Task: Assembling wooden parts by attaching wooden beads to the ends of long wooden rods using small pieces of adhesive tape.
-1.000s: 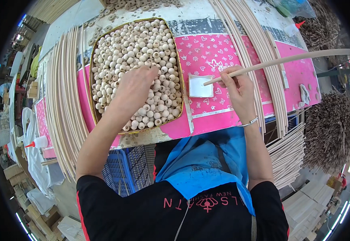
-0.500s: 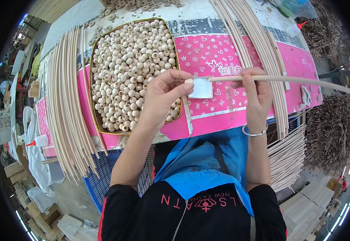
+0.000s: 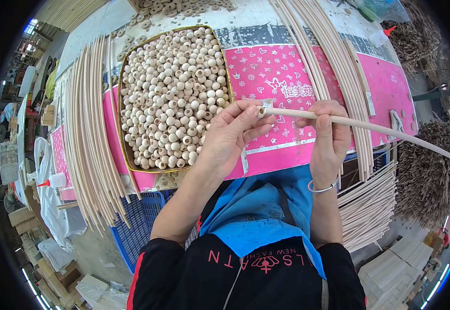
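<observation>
Between the thumb and fingers of my left hand [image 3: 230, 132] is a small pale wooden bead [image 3: 261, 111], held against the end of a long wooden dowel [image 3: 380, 125]. Whether the tip sits inside the bead's hole I cannot tell. My right hand [image 3: 330, 134] is closed round the dowel a little way from that end, and the rest of the rod runs off to the right. Behind my left fingers, a corner of a small white tray [image 3: 268, 102] shows. Left of my left hand stands a yellow-rimmed tray [image 3: 125, 150] full of holed wooden beads [image 3: 170, 98].
Bundles of dowels lie on the table at left [image 3: 88, 134] and right [image 3: 338, 77]. A red-tipped glue bottle [image 3: 57, 180] is at the left, another [image 3: 380, 37] at the far right. Wooden rings [image 3: 170, 6] lie at the back. A blue crate [image 3: 137, 219] stands below the table edge.
My left hand has moved right and brought the bead to the dowel's end, now covering most of the small white tray. The dowel's far end has tilted downward.
</observation>
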`<state>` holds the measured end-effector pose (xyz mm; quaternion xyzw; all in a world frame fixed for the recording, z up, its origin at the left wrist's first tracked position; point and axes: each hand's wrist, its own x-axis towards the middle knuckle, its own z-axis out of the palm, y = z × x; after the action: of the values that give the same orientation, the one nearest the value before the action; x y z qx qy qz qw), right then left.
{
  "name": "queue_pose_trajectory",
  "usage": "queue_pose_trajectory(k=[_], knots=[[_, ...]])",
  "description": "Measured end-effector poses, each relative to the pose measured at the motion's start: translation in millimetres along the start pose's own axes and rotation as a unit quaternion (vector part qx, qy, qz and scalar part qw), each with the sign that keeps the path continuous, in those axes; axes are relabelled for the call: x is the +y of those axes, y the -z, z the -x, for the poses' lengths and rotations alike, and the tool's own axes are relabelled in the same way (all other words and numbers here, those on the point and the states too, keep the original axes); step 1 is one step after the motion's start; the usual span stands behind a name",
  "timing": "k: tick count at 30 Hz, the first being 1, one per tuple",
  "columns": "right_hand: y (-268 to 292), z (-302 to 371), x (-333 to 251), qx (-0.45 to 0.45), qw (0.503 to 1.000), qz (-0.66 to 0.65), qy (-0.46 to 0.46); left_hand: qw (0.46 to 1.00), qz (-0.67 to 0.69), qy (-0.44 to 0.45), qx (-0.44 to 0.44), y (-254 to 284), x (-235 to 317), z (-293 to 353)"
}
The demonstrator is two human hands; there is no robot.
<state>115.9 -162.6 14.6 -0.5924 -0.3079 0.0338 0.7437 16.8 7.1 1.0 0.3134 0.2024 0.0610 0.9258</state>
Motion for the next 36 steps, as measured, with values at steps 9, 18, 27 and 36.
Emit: queue_pose_trajectory(k=[9, 18, 27, 36], knots=[[2.7, 6.8, 1.3, -0.017, 0.998, 0.054, 0.011, 0.999, -0.036, -0.03, -0.01, 0.7, -9.5, -0.4], [-8.0, 18.2, -0.1, 0.026, 0.999, 0.019, -0.006, 0.972, -0.192, -0.136, -0.018, 1.1, -15.9, -2.2], [-17.4, 32.0, 0.1, 0.135, 0.982, 0.005, -0.133, 0.982, -0.11, -0.153, 0.009, -31.2, -36.3, -13.9], [107.1, 58.9, -97.1, 0.018, 0.782, 0.622, 0.032, 0.948, -0.189, -0.249, 0.053, -16.8, 32.4, -25.1]])
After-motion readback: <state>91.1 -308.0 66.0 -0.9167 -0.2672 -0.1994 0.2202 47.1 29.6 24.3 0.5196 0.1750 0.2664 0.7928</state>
